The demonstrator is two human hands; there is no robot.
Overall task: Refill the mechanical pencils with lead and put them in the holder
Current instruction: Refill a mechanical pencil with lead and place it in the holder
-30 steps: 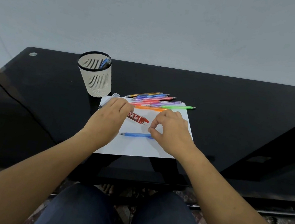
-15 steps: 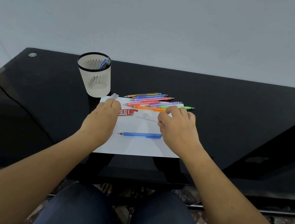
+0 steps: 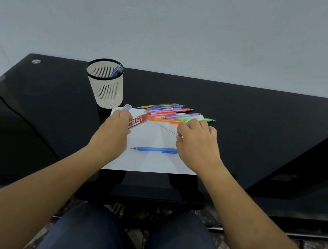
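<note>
My left hand point(image 3: 114, 131) grips a red lead case point(image 3: 137, 122) over the far left part of a white sheet point(image 3: 149, 162). My right hand point(image 3: 197, 141) pinches a thin lead stick point(image 3: 166, 129) that points toward the case. A blue mechanical pencil point(image 3: 156, 150) lies on the sheet between my hands, tip to the left. Several coloured mechanical pencils point(image 3: 173, 112) lie bunched at the sheet's far edge. The white mesh holder point(image 3: 106, 86) stands far left with one blue pencil point(image 3: 116, 72) inside.
A small clear cap point(image 3: 127, 106) lies by the holder's base. The black glass table point(image 3: 263, 128) meets a pale wall behind. My knees show below the near table edge.
My right hand drew the lead out of the case and moved right and away. My left hand lifted the case farther from me and tilted it. The blue pencil stayed put.
</note>
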